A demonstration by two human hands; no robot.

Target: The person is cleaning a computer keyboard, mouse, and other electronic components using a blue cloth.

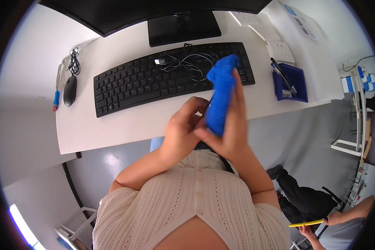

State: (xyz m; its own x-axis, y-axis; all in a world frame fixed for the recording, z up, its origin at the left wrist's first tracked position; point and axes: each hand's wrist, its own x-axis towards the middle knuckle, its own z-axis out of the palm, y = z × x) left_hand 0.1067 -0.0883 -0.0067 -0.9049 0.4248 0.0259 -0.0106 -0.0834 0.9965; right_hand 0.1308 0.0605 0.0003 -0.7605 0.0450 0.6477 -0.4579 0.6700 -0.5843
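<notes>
A blue ribbed, cloth-like piece, long and slightly blurred, is held upright in front of my body at the desk's front edge. My right hand grips it from the right, with fingers stretched along its side and the thumb across its lower end. To its left, my left hand is closed with curled fingers, close against the blue piece. Something dark shows at those fingertips, but I cannot make out what it is. Beyond the hands, a black cable with a light plug lies loosely coiled on the black keyboard.
A monitor stand is at the back of the white desk. On the left are a mouse and a blue-handled tool. A blue tray with pens stands right. Another person holds a yellow stick at the lower right.
</notes>
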